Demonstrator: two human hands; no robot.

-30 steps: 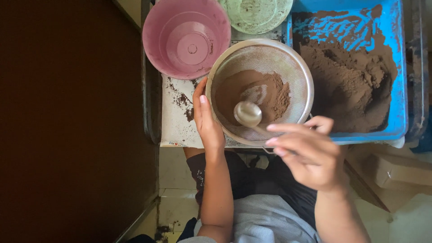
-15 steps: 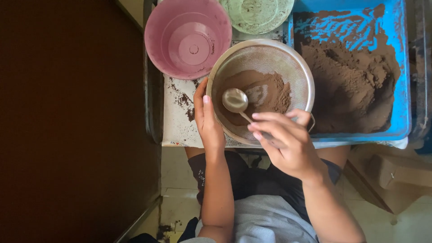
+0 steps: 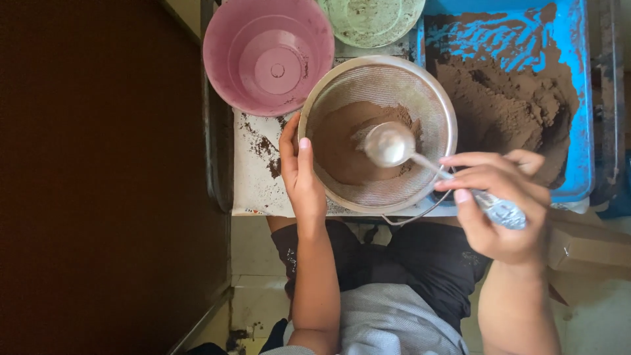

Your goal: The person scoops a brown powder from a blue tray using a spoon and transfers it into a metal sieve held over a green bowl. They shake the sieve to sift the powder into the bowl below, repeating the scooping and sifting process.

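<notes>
The round metal mesh sieve (image 3: 378, 135) of brown powder sits between the hands: left hand (image 3: 301, 172) grips its rim, right hand (image 3: 501, 204) grasps the metal spoon (image 3: 392, 144) resting inside.

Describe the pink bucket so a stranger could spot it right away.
Start at the blue tray of brown powder, then go left past the round metal sieve. The pink bucket stands just beyond it. It alone is pink and empty, unlike the pale green bucket nearby.

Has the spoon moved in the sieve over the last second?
Yes. The spoon bowl went from the sieve's near side towards the left hand, then back to the middle.
</notes>
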